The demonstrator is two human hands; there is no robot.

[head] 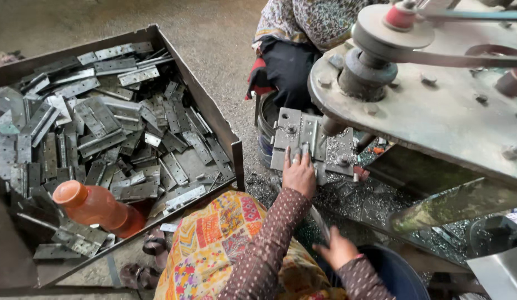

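Observation:
My left hand (299, 175) reaches forward in a brown dotted sleeve and presses flat on a grey metal hinge plate (303, 136). The plate lies on the jig table (284, 145) of a drilling machine, under its spindle (330, 126). Nearer my body and lower down, my right hand (339, 250) is closed around a thin metal lever (319, 222). Metal shavings (353, 200) cover the surface around the jig.
A large metal tray (222, 119) at left holds several loose hinge plates (103, 122) and an orange plastic bottle (97, 208). The machine's heavy pulley plate (436, 111) overhangs at right. Another person (303, 33) in patterned clothes sits beyond the jig. Sandals (144, 258) lie on the floor.

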